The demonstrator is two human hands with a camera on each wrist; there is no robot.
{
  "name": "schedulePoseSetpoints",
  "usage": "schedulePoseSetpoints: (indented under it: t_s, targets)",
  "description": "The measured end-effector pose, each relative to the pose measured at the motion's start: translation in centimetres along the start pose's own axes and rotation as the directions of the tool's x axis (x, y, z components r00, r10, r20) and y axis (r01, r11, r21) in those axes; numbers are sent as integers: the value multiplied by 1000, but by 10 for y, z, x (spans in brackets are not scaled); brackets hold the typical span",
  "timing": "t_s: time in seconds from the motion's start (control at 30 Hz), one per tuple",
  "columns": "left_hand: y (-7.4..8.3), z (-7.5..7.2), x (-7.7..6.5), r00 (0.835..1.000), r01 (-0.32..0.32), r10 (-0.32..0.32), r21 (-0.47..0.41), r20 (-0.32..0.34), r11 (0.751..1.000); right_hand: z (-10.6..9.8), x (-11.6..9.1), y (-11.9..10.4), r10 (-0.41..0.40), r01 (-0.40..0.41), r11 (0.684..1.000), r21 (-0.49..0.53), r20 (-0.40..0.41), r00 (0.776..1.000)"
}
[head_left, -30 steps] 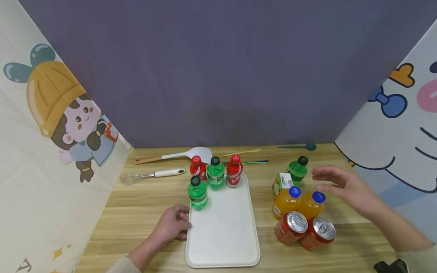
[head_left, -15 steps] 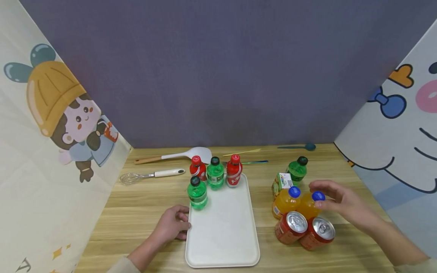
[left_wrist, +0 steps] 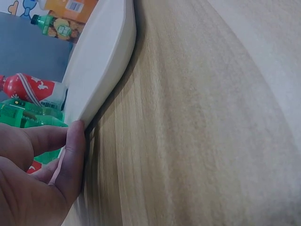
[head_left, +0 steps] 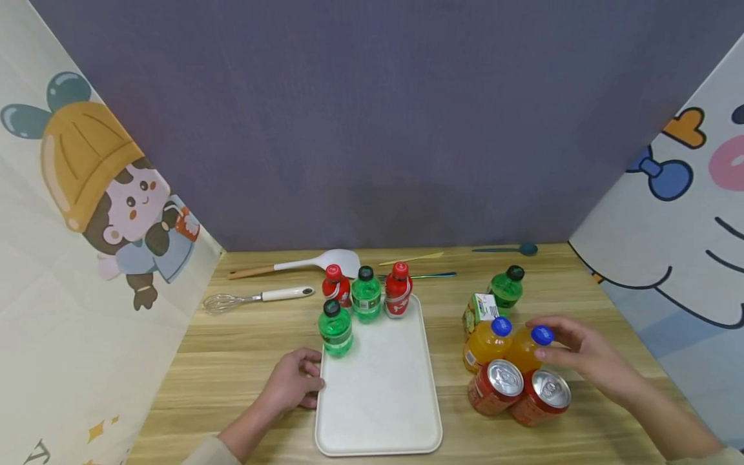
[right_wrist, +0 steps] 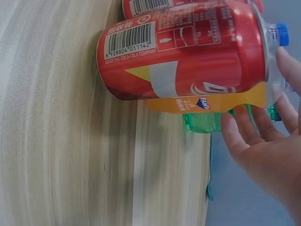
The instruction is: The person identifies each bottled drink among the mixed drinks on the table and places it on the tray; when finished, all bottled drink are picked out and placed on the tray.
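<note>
In the head view my left hand (head_left: 293, 381) is at the left edge of a white tray (head_left: 380, 413); the left wrist view shows thumb and fingers pinching its rim (left_wrist: 106, 77). Two green bottles (head_left: 336, 332) and two red bottles (head_left: 398, 294) stand at the tray's far end. My right hand (head_left: 589, 358) is around the upper part of an orange Fanta bottle (head_left: 523, 349) with a blue cap, thumb in front and index finger behind. In the right wrist view a red Coca-Cola can (right_wrist: 188, 52) partly hides that Fanta bottle (right_wrist: 207, 101).
Beside the held bottle are another orange bottle (head_left: 485, 345), a juice carton (head_left: 479, 312), a green bottle (head_left: 506, 290) and two red cans (head_left: 494, 391). Along the back lie a spatula (head_left: 302, 261), a whisk (head_left: 261, 297), a yellow knife (head_left: 413, 258), a fork (head_left: 427, 276) and a spoon (head_left: 517, 249).
My right hand has come down and toward me from beside the green bottle to the right Fanta bottle, and its fingers have closed in around it. The left hand and tray stay put.
</note>
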State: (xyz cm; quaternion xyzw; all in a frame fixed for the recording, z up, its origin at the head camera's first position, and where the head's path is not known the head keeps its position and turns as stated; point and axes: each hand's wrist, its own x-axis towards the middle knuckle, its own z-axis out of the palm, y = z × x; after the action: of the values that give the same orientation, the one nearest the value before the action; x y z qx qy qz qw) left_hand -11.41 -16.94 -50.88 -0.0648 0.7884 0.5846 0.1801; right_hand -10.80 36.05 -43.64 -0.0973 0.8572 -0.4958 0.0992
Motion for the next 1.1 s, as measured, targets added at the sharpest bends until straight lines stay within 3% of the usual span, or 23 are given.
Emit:
schedulePoseSetpoints:
  t_s: [0.6, 1.1]
  targets:
    - [0, 1, -1, 1000, -10, 10, 29, -9, 1000, 1, 1, 3, 2, -2, 1000, 0, -40, 999]
    - [2, 1, -1, 1000, 3, -2, 52, -15, 999, -2, 5, 0, 70, -75, 995, -58, -94, 993]
